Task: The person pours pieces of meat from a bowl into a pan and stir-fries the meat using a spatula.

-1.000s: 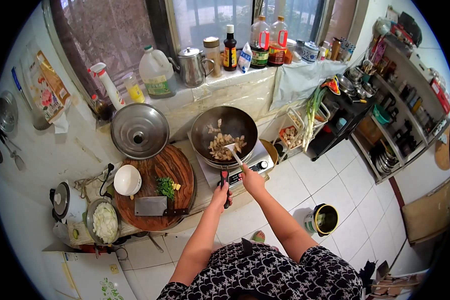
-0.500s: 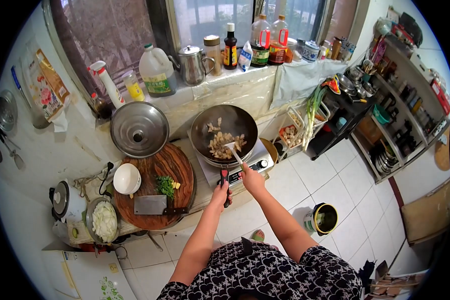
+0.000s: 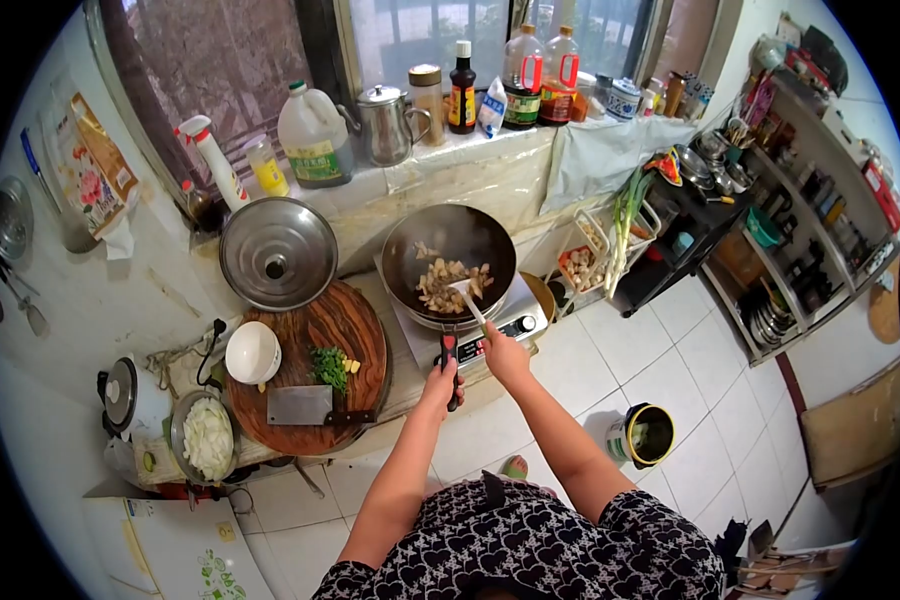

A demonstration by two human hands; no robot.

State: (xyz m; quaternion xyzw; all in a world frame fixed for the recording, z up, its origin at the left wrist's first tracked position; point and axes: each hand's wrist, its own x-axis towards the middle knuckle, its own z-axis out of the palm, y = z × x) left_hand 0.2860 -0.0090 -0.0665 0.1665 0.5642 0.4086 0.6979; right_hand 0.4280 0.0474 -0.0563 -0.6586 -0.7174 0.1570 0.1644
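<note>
My left hand (image 3: 440, 385) is closed around the black and red handle of a dark wok (image 3: 400, 255), which sits on an induction cooker (image 3: 530, 305). In my right hand (image 3: 507, 358) is a spatula (image 3: 475, 308), gripped by its handle. Its metal blade rests among browned meat pieces (image 3: 440, 288) in the lower middle of the wok. A few pieces lie apart, higher up the wok's wall. Left of the wok, a round wooden chopping board (image 3: 360, 330) bears a cleaver (image 3: 300, 405), chopped greens (image 3: 327, 368), yellowish pieces (image 3: 351, 366) and a white bowl (image 3: 254, 355).
A large metal lid (image 3: 260, 240) leans behind the board. Sliced pale vegetable (image 3: 208, 440) fills a pan at the left edge. Bottles and a metal kettle (image 3: 384, 130) line the windowsill. A bucket (image 3: 620, 440) stands on the floor at right.
The meat pieces in the wok have shifted slightly, with fewer high on its wall. Both hands keep their grips almost in place. The view has moved a little.
</note>
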